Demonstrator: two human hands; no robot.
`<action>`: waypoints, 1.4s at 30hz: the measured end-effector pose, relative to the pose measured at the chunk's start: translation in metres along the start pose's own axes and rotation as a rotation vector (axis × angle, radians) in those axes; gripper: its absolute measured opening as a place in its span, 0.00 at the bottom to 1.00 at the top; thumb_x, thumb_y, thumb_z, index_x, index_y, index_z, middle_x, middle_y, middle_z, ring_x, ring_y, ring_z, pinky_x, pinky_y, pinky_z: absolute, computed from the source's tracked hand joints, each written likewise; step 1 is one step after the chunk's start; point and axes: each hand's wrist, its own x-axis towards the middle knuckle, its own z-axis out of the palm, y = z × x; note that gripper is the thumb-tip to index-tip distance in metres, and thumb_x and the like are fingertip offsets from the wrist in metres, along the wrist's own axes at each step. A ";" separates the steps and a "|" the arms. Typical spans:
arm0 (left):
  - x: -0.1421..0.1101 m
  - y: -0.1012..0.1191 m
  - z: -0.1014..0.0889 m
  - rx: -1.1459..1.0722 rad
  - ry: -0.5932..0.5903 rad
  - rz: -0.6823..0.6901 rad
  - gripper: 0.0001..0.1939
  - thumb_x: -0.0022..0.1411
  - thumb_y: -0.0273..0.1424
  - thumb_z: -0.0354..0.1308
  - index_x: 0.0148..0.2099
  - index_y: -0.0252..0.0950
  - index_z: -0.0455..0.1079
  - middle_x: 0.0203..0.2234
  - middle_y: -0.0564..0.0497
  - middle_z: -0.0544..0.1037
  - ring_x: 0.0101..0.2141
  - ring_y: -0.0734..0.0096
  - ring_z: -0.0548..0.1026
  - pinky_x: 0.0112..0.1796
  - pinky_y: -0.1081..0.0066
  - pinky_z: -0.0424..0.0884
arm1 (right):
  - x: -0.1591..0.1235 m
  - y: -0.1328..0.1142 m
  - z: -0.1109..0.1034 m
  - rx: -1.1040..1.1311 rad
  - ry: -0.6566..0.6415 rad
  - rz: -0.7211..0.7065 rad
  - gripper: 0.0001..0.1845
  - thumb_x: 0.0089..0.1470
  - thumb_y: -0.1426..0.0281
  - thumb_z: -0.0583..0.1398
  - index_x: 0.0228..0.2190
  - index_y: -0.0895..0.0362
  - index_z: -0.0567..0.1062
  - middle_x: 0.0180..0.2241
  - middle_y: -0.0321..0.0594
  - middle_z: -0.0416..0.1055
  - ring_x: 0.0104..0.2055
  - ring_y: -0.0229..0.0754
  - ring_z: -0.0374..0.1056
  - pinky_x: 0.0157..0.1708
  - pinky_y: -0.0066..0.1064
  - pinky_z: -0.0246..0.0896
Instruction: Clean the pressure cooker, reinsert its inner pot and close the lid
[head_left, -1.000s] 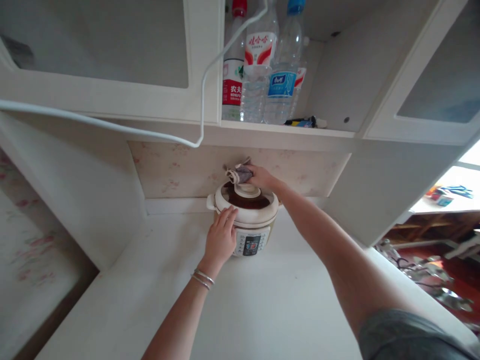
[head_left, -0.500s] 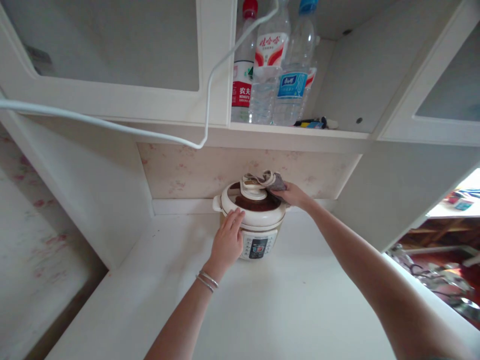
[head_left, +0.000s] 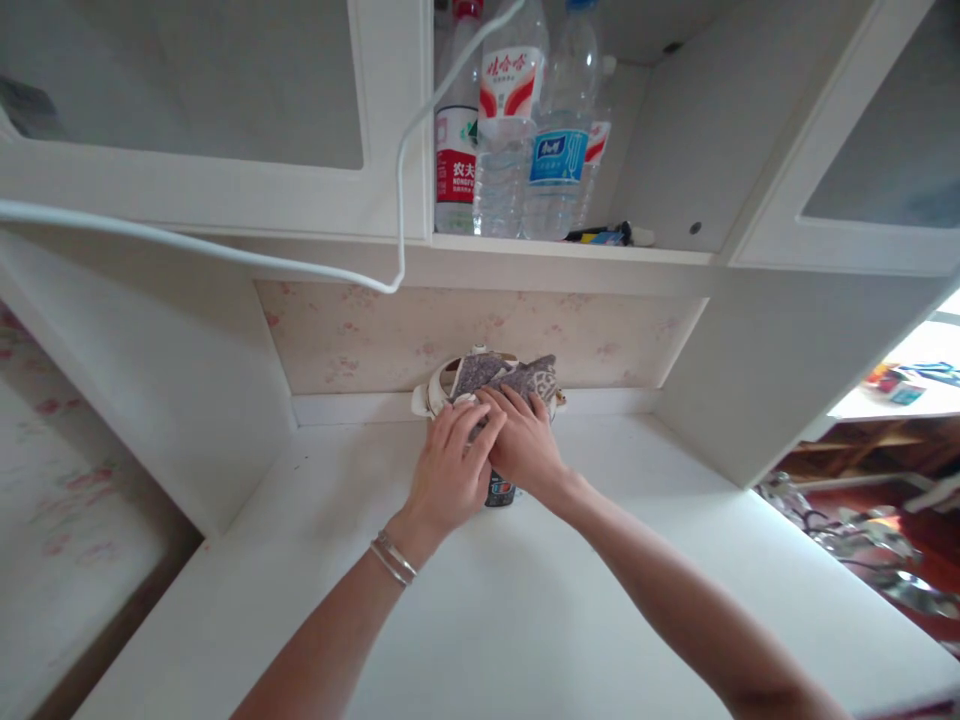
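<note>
A white electric cooker (head_left: 421, 401) with a brown-topped lid stands against the back wall, its front mostly hidden by my hands. A grey patterned cloth (head_left: 536, 376) lies spread over the lid. My right hand (head_left: 525, 445) presses on the cloth, with its fingers over the fabric's front part. Close against it, my left hand (head_left: 452, 470) rests at the cooker's front rim, fingers stretched out and touching the cloth's near edge. Bracelets circle the left wrist. Below the hands, part of the dark control panel (head_left: 500, 490) shows.
Overhead, a shelf (head_left: 645, 252) holds several plastic bottles (head_left: 559, 160) and small items. A white cable (head_left: 300, 265) hangs across in front of the cabinet. White side panels (head_left: 772, 370) flank the white countertop (head_left: 480, 630). Cluttered shelving shows at far right.
My right hand has moved left from the lid's right side to its front, spreading the cloth over the lid. My left hand has come up against it. The view has shifted slightly right.
</note>
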 end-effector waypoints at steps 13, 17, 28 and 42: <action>0.052 -0.022 0.005 0.091 -0.406 0.177 0.40 0.57 0.26 0.55 0.68 0.43 0.44 0.64 0.48 0.58 0.60 0.62 0.60 0.58 0.60 0.57 | -0.036 0.050 -0.017 0.476 0.186 -0.007 0.28 0.48 0.78 0.56 0.52 0.53 0.67 0.58 0.45 0.59 0.61 0.45 0.55 0.60 0.40 0.52; 0.043 -0.030 0.003 0.156 -0.418 0.140 0.34 0.58 0.26 0.53 0.66 0.44 0.53 0.60 0.48 0.64 0.53 0.59 0.69 0.52 0.61 0.65 | -0.088 0.068 0.000 0.578 0.416 0.279 0.17 0.52 0.71 0.58 0.45 0.52 0.71 0.52 0.43 0.66 0.55 0.45 0.62 0.57 0.42 0.56; 0.092 -0.096 -0.017 0.322 -0.069 -0.643 0.25 0.62 0.45 0.50 0.53 0.34 0.68 0.40 0.39 0.78 0.43 0.48 0.75 0.43 0.58 0.69 | -0.230 0.085 0.102 0.749 0.026 0.819 0.14 0.52 0.60 0.54 0.38 0.52 0.72 0.38 0.40 0.75 0.36 0.44 0.73 0.36 0.34 0.68; 0.157 -0.107 0.052 -0.443 -0.453 -0.487 0.33 0.51 0.40 0.60 0.58 0.34 0.63 0.44 0.45 0.77 0.41 0.58 0.76 0.43 0.63 0.71 | -0.236 0.080 0.107 0.565 0.028 0.763 0.15 0.55 0.60 0.52 0.37 0.52 0.75 0.37 0.40 0.76 0.39 0.45 0.72 0.40 0.34 0.66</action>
